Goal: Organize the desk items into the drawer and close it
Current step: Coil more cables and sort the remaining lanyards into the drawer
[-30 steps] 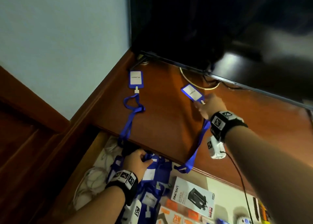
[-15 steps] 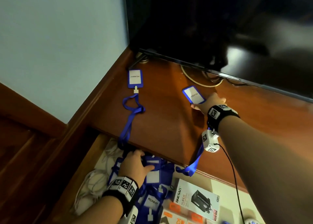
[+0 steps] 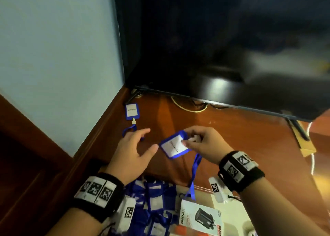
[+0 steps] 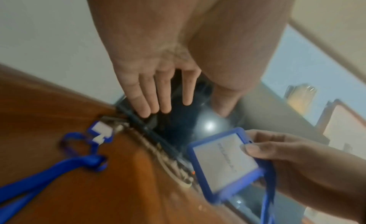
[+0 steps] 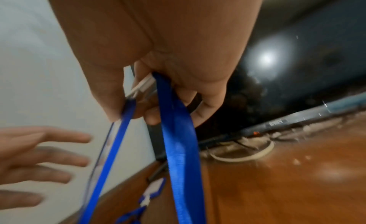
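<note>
A blue plastic badge holder with a white card [image 3: 174, 144] is pinched at its clip end by the right hand [image 3: 201, 142] and held lifted above the brown wooden tabletop [image 3: 232, 137]. Its blue ribbon lanyard [image 3: 193, 173] trails down over the tabletop's edge into the open drawer [image 3: 232, 216]. The left hand [image 3: 132, 153] is spread, holding nothing, just beside the badge. The lanyard is best gathered with the free hand before lowering, so that no loop is left over the edge to be caught on closing. A second blue badge holder [image 3: 131, 111] is still lying near the wall and should be collected afterwards.
</note>
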Demonstrator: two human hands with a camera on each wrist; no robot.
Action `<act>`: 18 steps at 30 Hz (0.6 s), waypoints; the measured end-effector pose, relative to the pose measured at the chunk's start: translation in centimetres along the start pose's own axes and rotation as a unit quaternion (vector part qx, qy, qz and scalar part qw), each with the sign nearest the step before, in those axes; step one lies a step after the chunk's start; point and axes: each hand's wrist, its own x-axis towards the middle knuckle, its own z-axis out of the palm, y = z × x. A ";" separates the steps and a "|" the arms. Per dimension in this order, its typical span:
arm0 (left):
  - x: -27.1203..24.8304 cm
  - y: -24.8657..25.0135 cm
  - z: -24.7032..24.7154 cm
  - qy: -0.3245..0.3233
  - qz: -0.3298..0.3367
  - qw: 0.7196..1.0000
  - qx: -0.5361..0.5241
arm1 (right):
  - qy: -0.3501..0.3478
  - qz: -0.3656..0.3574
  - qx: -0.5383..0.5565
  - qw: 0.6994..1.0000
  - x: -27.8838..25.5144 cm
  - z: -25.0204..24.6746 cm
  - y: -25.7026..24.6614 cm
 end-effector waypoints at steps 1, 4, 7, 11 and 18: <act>0.7 1.5 -0.7 -0.041 0.018 0.999 -0.002 | 0.004 -0.018 0.007 1.000 -1.1 -0.8 -1.3; 1.6 6.2 -1.8 -0.154 0.060 0.986 -0.004 | 0.062 -0.052 0.056 0.995 -3.7 -3.1 -4.7; 0.8 9.7 -2.1 -0.173 0.099 0.978 -0.058 | 0.146 -0.076 0.063 0.984 -5.6 -4.9 -6.3; -0.7 12.8 -1.4 -0.100 0.088 0.965 -0.226 | 0.382 -0.035 -0.026 0.923 -8.1 -5.4 -6.3; -4.3 16.2 0.7 -0.115 0.121 0.956 -0.241 | 0.316 -0.051 0.151 0.935 -11.7 -3.6 -7.6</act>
